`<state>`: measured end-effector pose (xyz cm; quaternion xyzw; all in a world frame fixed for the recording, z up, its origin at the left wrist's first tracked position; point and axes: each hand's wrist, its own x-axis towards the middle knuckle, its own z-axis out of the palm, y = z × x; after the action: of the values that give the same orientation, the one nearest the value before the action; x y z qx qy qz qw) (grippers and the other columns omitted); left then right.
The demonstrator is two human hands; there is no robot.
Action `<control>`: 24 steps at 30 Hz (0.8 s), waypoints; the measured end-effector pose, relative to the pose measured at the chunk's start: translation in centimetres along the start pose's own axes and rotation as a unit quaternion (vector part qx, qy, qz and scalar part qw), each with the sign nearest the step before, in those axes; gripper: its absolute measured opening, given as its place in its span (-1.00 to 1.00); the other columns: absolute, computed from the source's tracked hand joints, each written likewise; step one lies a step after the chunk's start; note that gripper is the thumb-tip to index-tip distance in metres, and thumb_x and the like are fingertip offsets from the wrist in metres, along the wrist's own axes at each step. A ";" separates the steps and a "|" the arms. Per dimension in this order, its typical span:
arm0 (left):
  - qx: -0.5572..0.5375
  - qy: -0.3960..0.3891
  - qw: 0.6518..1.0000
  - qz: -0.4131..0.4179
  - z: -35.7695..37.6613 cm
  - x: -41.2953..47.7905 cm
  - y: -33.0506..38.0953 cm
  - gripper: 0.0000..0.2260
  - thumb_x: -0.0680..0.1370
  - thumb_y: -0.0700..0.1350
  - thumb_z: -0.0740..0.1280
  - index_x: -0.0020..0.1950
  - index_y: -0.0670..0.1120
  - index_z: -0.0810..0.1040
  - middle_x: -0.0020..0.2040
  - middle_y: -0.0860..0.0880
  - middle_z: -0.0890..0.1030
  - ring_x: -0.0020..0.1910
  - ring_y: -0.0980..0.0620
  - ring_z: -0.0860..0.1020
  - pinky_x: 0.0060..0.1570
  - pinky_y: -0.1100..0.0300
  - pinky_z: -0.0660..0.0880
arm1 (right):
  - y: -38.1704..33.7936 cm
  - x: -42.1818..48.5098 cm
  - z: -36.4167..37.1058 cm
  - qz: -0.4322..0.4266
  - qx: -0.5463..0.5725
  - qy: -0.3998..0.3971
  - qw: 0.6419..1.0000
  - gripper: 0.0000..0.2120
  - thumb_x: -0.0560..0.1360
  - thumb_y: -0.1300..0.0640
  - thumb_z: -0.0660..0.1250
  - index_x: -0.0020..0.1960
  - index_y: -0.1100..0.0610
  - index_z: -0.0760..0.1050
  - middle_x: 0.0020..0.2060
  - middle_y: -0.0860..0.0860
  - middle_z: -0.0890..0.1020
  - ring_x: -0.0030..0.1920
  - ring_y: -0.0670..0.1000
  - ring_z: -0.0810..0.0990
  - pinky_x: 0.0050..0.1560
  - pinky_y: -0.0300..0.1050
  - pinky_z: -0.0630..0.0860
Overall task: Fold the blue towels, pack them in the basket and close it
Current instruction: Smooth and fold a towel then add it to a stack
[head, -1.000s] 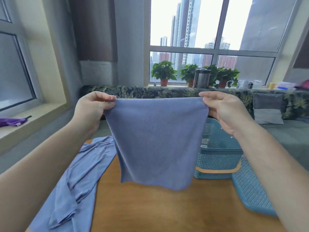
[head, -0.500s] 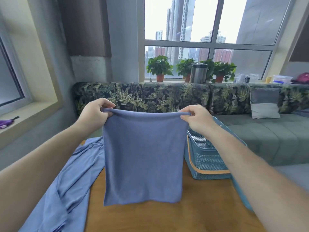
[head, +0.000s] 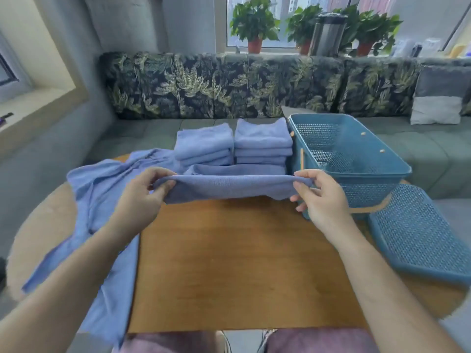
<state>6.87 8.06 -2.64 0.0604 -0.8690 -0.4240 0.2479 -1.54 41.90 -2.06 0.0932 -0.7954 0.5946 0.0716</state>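
Left grip (head: 142,197): one, the person's left hand, left of centre; thumb and fingers closed in a pinch on the left end of the held towel (head: 232,187).
Right grip (head: 321,200): one, the right hand, right of centre; thumb and fingers pinch the towel's right end.
Held towel: one, blue, soft fine-looped cloth, stretched as a flat band between the two hands at mid-frame, just above the far part of the counter (head: 242,263).
Folded stacks: two, side by side above the centre of the frame. The left stack (head: 204,145) shows about three layers and the right stack (head: 262,141) about three; the edges blur, so the count is rough.
Low folded piece (head: 237,169): one, lying in front of both stacks, just behind the held towel.
Loose towels (head: 102,200): a rumpled blue heap down the left of the frame; how many I cannot tell.
Basket (head: 397,171): one, teal plastic, rectangular, with mesh-punched walls, a tan handle and tan studs. It stands open at the right, touching the right stack.
Lid (head: 418,233): one, a flat teal mesh panel lying at lower right, beside the basket.
Counter: one, with a smooth brown wood top and rounded pale ends.
Sofa (head: 204,85): one, with a leaf-print back, across the upper frame.
Potted plants (head: 254,21): three, along the top.
Metal flask (head: 327,34): one, standing among them.
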 end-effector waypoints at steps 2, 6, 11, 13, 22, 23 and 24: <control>-0.014 -0.023 0.999 -0.040 2.3 -2.9 -2.9 -0.80 0.58 -0.24 0.38 -0.02 0.09 0.59 -0.09 0.19 0.66 -0.08 0.24 0.59 0.00 0.26 0.52 | 4.3 -2.4 0.6 0.037 0.006 -0.009 0.999 -0.86 0.61 0.22 0.34 0.02 -0.01 0.58 -0.24 0.06 0.67 -0.33 -0.08 0.65 -0.39 -0.22 0.50; 0.009 -0.043 0.995 -0.092 5.2 -7.0 -6.4 -0.86 0.59 -0.17 0.39 0.00 0.08 0.60 -0.06 0.11 0.66 -0.08 0.25 0.56 -0.07 0.44 0.43 | 10.8 -6.1 0.9 0.071 -0.034 -0.020 0.997 -0.87 0.63 0.14 0.32 -0.01 -0.07 0.58 -0.42 0.04 0.60 -0.40 -0.02 0.56 -0.35 -0.09 0.45; -0.018 -0.049 0.986 -0.156 6.3 -9.7 -7.7 -0.92 0.61 -0.08 0.37 0.07 -0.02 0.62 -0.02 0.09 0.66 -0.07 0.33 0.55 -0.10 0.51 0.40 | 12.8 -8.4 1.0 0.063 -0.053 -0.029 0.996 -0.88 0.65 0.14 0.28 0.06 0.03 0.60 -0.51 -0.04 0.51 -0.48 -0.03 0.44 -0.42 -0.18 0.40; -0.035 -0.035 0.986 -0.161 6.2 -10.2 -7.8 -0.90 0.62 -0.09 0.37 0.08 -0.07 0.63 -0.02 0.05 0.67 -0.06 0.30 0.57 -0.05 0.48 0.43 | 12.9 -8.3 1.3 0.063 -0.050 -0.035 0.996 -0.88 0.65 0.14 0.29 0.07 0.03 0.61 -0.48 -0.10 0.53 -0.48 -0.03 0.42 -0.43 -0.17 0.38; -0.159 -0.025 0.971 -0.176 6.2 -10.7 -7.6 -0.54 0.67 0.02 0.26 -0.26 -0.30 0.60 -0.38 -0.17 0.60 -0.32 0.02 0.53 -0.19 0.28 0.44 | 13.4 -8.4 1.0 0.056 0.009 -0.012 0.998 -0.43 0.68 -0.09 0.19 -0.33 0.27 0.53 -0.44 0.00 0.60 -0.33 0.01 0.57 -0.14 -0.06 0.48; -0.186 -0.034 0.966 -0.179 6.1 -10.8 -7.5 -0.49 0.67 0.03 0.24 -0.31 -0.32 0.58 -0.46 -0.23 0.56 -0.38 -0.06 0.52 -0.20 0.24 0.45 | 13.3 -8.5 1.0 0.062 0.021 -0.012 0.998 -0.38 0.69 -0.09 0.18 -0.43 0.26 0.49 -0.44 0.06 0.62 -0.28 0.07 0.61 -0.03 -0.04 0.49; -0.194 -0.046 0.963 -0.180 6.0 -10.8 -7.5 -0.50 0.65 0.03 0.24 -0.34 -0.30 0.58 -0.51 -0.25 0.52 -0.41 -0.11 0.50 -0.20 0.21 0.46 | 13.4 -8.5 1.0 0.061 0.013 -0.015 0.998 -0.37 0.69 -0.06 0.19 -0.49 0.23 0.45 -0.46 0.08 0.62 -0.26 0.10 0.62 0.04 -0.01 0.50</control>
<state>12.60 10.99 -15.62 0.1470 -0.7553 -0.6244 0.1345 3.63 45.14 -16.80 0.0545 -0.7928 0.6066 0.0221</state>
